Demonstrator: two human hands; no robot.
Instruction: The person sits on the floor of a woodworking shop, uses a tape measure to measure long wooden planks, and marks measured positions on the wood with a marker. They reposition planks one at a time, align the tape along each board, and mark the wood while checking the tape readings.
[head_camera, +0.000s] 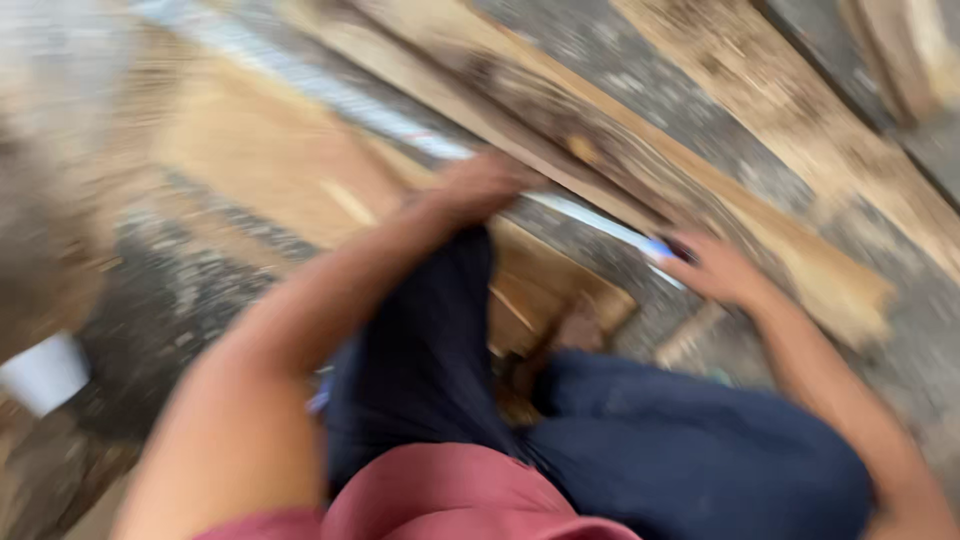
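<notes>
The picture is heavily blurred by motion. My left hand (475, 190) rests on a long silvery metal strip (400, 125) that runs slantwise from upper left to lower right. My right hand (715, 268) touches the strip's lower end, where something blue and dark shows at my fingertips. Whether either hand grips the strip is unclear. A long rough wooden plank (640, 160) lies just beyond the strip. My knees in dark blue trousers (650, 450) are below.
More weathered planks (800, 110) lie slantwise on grey gravelly ground (170, 300). A flat light wooden board (270, 160) sits under the strip at left. A white container (45, 372) stands at the left edge. A small wooden block (690, 335) lies by my right knee.
</notes>
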